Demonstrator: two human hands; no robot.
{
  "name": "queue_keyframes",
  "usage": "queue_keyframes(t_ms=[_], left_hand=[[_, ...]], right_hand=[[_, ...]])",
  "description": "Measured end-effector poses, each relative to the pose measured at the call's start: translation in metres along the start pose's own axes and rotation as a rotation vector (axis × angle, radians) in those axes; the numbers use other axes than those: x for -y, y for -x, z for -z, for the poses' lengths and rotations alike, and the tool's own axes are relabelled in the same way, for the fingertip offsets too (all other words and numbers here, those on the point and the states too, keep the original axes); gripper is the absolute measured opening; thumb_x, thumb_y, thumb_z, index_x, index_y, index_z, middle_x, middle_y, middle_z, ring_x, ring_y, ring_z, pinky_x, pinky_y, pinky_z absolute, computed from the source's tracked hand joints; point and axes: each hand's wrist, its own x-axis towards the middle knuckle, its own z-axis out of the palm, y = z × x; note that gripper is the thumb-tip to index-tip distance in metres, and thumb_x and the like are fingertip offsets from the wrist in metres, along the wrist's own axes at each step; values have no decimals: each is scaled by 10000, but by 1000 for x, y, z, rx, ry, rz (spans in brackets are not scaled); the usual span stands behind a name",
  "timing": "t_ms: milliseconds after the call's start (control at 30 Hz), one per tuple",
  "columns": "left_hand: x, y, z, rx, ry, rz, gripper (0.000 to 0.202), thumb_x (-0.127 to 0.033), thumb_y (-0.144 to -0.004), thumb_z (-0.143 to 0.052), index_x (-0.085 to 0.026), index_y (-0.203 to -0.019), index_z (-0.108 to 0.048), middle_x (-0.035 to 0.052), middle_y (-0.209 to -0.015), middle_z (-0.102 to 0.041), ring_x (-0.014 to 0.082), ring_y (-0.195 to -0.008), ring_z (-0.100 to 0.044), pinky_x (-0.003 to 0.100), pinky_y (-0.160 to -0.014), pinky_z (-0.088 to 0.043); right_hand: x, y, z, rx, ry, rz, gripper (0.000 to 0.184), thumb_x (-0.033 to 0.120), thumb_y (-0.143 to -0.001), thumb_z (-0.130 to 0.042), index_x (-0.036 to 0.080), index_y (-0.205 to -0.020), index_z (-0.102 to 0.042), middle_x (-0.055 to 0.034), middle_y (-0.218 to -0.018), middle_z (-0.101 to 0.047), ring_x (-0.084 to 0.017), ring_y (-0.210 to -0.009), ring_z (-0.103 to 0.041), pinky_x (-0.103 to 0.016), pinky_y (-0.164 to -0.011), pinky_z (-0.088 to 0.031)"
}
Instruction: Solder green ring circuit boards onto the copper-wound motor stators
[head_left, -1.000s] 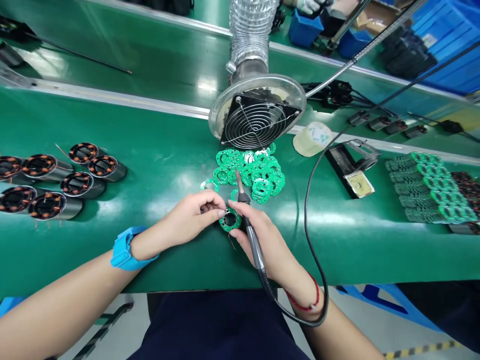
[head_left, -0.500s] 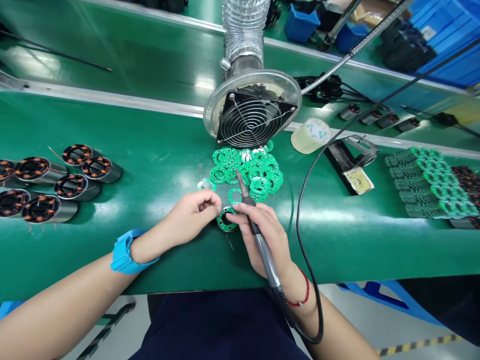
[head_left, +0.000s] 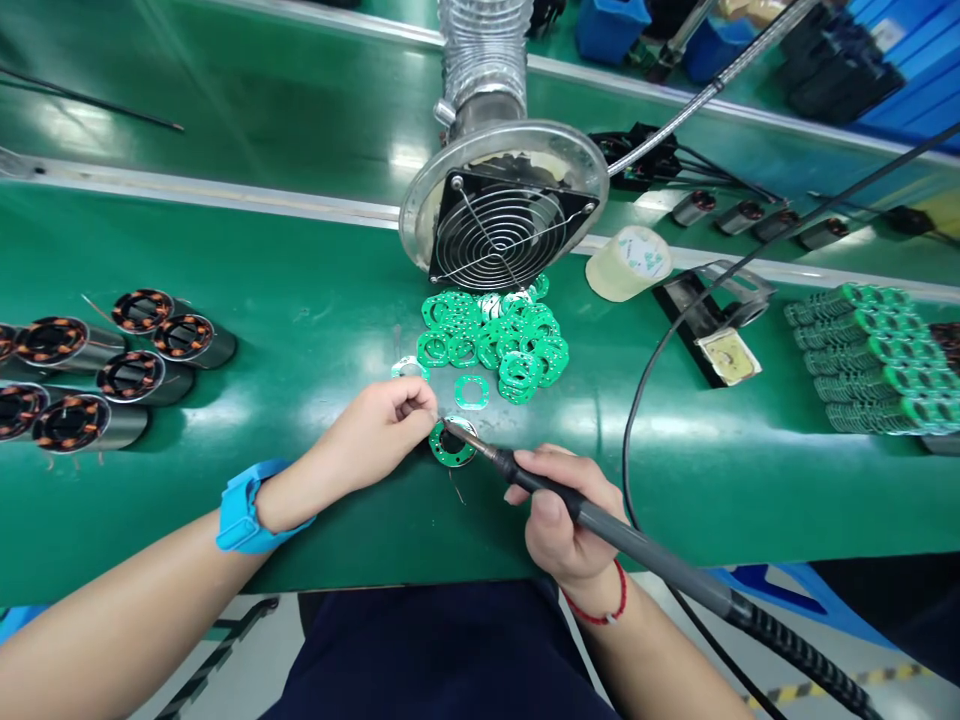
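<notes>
My right hand (head_left: pixel 574 510) is wrapped round a soldering iron (head_left: pixel 652 545), whose tip points left over a round green circuit board (head_left: pixel 452 458). The tip reaches the board's upper edge; whether it touches, I cannot tell. My left hand (head_left: pixel 394 425) is pinched closed at the upper left of that board, and what its fingertips hold is too small to make out. A thin wire end (head_left: pixel 457 488) sticks out below the board. Just beyond lie a single green ring board (head_left: pixel 471 393) and a pile of such ring boards (head_left: pixel 525 340).
A fume extractor fan (head_left: pixel 499 245) hangs over the pile. Several wound motor stators (head_left: pixel 97 420) stand at left. On the right are a tape roll (head_left: pixel 626 265), a soldering iron stand (head_left: pixel 709 340) and stacked green boards (head_left: pixel 870 360). The iron's black cable (head_left: pixel 634 430) loops at right.
My right hand has moved right and toward me and turned the soldering iron, so its tip swung from pointing away to pointing left at the board. My left hand stays almost in place.
</notes>
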Motion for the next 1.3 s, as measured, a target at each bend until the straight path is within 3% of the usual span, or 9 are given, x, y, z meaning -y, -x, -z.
queue_keyframes(t_ms=[133, 267, 433, 533, 700, 867, 1033, 1167, 1300], left_hand=[[-1, 0, 0, -19, -8, 0, 135, -274, -774, -494, -198, -667, -524, -44, -596, -497, 112, -555, -431, 231, -517, -325], [0, 0, -1, -18, -16, 8, 134, -274, -774, -491, -198, -668, -525, -45, -592, -493, 114, -553, -432, 233, -516, -320], [0, -2, -1, -7, -25, 3, 121, -252, -773, -472, -202, -669, -508, -50, -587, -471, 116, -553, -417, 236, -515, -320], [1, -2, 1, 17, -48, -10, 124, -250, -794, -465, -201, -689, -511, -42, -617, -488, 122, -576, -431, 242, -532, -342], [4, 9, 6, 109, -250, -82, 125, -244, -814, -506, -202, -920, -558, 10, -845, -583, 178, -747, -541, 317, -669, -447], [5, 14, 9, 97, -473, -240, 132, -207, -883, -445, -198, -787, -535, 38, -826, -583, 227, -848, -524, 387, -774, -423], [0, 10, 8, 0, -210, -262, 149, -227, -885, -486, -197, -776, -583, -8, -755, -564, 153, -710, -514, 285, -661, -414], [0, 7, 1, 37, -31, -151, 124, -273, -835, -531, -192, -790, -615, -14, -742, -593, 132, -643, -506, 257, -591, -407], [2, 6, -3, 39, 47, -99, 135, -294, -806, -546, -186, -777, -622, -10, -727, -613, 134, -650, -524, 255, -599, -420]], right_hand=[[0, 1, -1, 8, -24, 17, 218, 385, -998, -507, 254, -1061, -669, 21, -595, -683, -163, -448, -664, -318, -511, -577], [-3, 1, -5, 16, -69, -25, 319, 294, -1000, -522, 284, -1315, -571, -23, -880, -789, -188, -665, -757, -347, -656, -627], [-4, -10, -13, 365, 106, -16, 461, 178, -936, -562, 272, -1382, -494, -99, -1268, -702, -262, -1166, -668, -464, -964, -566], [-5, -14, -15, 508, 125, 11, 523, 156, -912, -559, 231, -1415, -433, -137, -1310, -659, -271, -1192, -635, -480, -984, -547], [-10, -11, -17, 459, 166, -20, 479, 185, -936, -564, 241, -1394, -439, -114, -1167, -691, -269, -1077, -670, -458, -916, -573], [-15, -9, -18, 373, 244, 20, 467, 239, -956, -569, 236, -1400, -426, -115, -1086, -689, -280, -987, -680, -454, -836, -591], [-16, -10, -18, 374, 286, 94, 493, 303, -953, -591, 218, -1412, -430, -132, -1073, -696, -271, -885, -667, -418, -739, -587], [-12, -12, -17, 392, 233, 201, 545, 260, -956, -571, 230, -1457, -360, -150, -1293, -663, -298, -1158, -625, -476, -911, -539], [-9, -13, -16, 365, 233, 290, 497, 167, -944, -537, 237, -1416, -401, -98, -1191, -732, -269, -1205, -608, -447, -926, -502]])
